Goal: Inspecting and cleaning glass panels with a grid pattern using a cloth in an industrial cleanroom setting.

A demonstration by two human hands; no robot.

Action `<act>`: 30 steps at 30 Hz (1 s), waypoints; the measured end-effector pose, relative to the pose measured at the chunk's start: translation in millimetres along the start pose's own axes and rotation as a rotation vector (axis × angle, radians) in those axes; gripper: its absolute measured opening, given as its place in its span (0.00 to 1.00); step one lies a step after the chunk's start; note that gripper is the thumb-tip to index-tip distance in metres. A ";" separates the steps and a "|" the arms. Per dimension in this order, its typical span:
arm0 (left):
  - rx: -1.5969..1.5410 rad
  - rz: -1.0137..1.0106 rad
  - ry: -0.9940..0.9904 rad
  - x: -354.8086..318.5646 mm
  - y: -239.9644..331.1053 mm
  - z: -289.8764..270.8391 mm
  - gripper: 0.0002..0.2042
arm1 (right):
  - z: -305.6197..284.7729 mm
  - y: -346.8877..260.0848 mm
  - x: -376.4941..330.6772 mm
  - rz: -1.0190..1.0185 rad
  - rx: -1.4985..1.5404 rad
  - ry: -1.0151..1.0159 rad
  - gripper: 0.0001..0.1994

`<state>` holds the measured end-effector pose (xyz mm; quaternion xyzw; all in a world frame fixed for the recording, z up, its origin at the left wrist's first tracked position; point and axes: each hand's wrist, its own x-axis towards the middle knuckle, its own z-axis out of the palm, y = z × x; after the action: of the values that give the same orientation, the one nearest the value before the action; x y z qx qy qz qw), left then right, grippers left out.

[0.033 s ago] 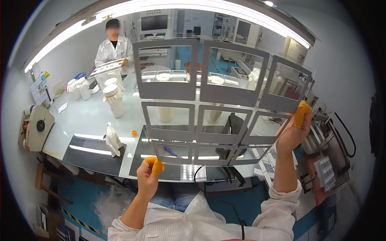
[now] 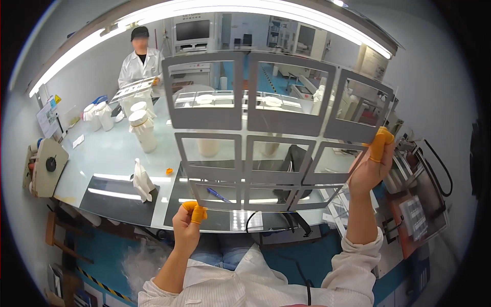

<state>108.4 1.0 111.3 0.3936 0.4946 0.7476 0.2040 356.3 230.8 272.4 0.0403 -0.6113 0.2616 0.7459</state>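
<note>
I hold up a large clear sheet (image 2: 286, 122) patterned with rows of grey rectangular frames, tilted above the table's front part. Its lower left corner is pinched between the thumb and finger of my left hand (image 2: 186, 227). Higher up, my right hand (image 2: 369, 169) grips the right edge. Orange finger cots cover the gripping fingertips of both hands. Through the sheet I see a blue pen (image 2: 218, 195) on a dark mat (image 2: 176, 198), and white jars farther back.
The pale table (image 2: 110, 158) carries a second dark mat (image 2: 110, 199), a crumpled white cloth (image 2: 142, 184), an orange scrap (image 2: 169, 171) and cloth-covered white jars (image 2: 142, 135). Across it a person in a white coat (image 2: 140, 66) holds a similar panel (image 2: 134, 88). Equipment (image 2: 409, 169) stands at right.
The sheet has shifted slightly to the left in the picture, its upper left corner the most. Both hands keep their hold and have barely moved.
</note>
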 end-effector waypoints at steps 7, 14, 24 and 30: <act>0.032 -0.023 0.057 4.2 -6.0 4.8 0.09 | 4.0 -9.0 -10.2 -0.018 -0.013 0.017 0.10; 0.022 -0.059 0.051 13.5 -9.8 -3.2 0.07 | 12.5 -18.2 -11.0 -0.012 0.040 -0.027 0.10; 0.043 -0.072 0.073 20.2 -9.9 -2.4 0.10 | 30.3 -35.7 -10.1 0.002 0.038 -0.054 0.09; 0.227 0.073 0.190 36.3 -8.1 1.8 0.10 | 38.5 -24.5 3.8 -0.024 0.007 -0.074 0.09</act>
<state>87.0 30.7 118.4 0.3592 0.5784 0.7276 0.0833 333.2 196.4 291.9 0.0601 -0.6368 0.2532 0.7258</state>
